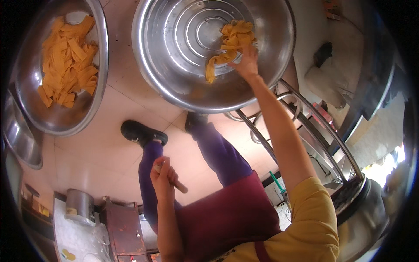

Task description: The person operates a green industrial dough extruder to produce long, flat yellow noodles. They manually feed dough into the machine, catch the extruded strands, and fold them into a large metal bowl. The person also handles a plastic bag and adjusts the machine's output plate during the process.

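My right hand (247, 64) reaches into a large round metal basin (157, 75), its fingers at a heap of orange-yellow flat strips (237, 34) that look like wide noodles or tofu skin. One strip trails from the heap towards the basin's near side. Whether my fingers grip the strips cannot be told. My left hand (163, 172), low in front of my legs, is closed around a wooden handle (180, 186); the tool's other end is hidden. At the far left, a second metal basin (101, 65) holds a bigger pile of similar short, flat strips (68, 62).
Another metal basin (19, 134) stands at the left edge. A chair with a metal tube frame (314, 131) is to the right of the large basin. Behind me are a dark red wooden cabinet (124, 226) and a metal pot (79, 204). My feet stand on the tiled floor (98, 157).
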{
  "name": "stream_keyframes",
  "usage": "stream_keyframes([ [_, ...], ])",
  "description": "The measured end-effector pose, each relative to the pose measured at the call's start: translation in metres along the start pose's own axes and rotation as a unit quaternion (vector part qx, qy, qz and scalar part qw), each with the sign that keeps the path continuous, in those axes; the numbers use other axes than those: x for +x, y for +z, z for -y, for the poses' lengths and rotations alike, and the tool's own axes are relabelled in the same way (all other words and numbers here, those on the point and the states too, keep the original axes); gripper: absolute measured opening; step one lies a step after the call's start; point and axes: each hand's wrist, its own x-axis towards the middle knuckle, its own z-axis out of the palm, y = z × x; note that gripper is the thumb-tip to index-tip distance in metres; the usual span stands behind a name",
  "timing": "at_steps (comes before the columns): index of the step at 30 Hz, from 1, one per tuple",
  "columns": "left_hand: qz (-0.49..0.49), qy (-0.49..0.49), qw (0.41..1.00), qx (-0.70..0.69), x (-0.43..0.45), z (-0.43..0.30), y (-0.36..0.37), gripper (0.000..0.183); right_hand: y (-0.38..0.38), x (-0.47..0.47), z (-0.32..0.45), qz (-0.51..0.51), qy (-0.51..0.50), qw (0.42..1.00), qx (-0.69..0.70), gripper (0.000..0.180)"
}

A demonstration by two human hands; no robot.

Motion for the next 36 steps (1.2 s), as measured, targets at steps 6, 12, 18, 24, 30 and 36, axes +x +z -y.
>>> stream_keyframes([
  [6,0.084,-0.046,0.995,-0.022,0.01,-0.02,0.023,0.004,0.023,0.087,-0.022,-0.032,0.107,0.992,0.064,0.1],
  [12,0.086,-0.018,0.993,0.079,0.02,-0.022,0.029,0.014,0.011,0.052,-0.01,0.041,0.158,0.957,0.241,0.077],
  [18,0.108,0.095,0.983,0.111,0.022,-0.024,0.05,0.046,-0.109,-0.088,0.15,0.218,-0.141,0.902,0.344,0.06],
  [24,0.028,0.051,0.996,0.067,0.03,-0.035,0.044,0.047,-0.068,-0.048,0.114,0.396,-0.045,0.776,0.49,0.03],
  [30,0.127,0.006,0.992,0.001,0.028,-0.04,0.044,0.048,0.07,0.04,-0.011,-0.026,0.222,0.938,0.265,0.02],
  [36,0.16,-0.022,0.987,0.022,0.02,-0.043,0.034,0.053,0.071,0.044,-0.002,-0.055,0.138,0.979,0.138,0.019],
])
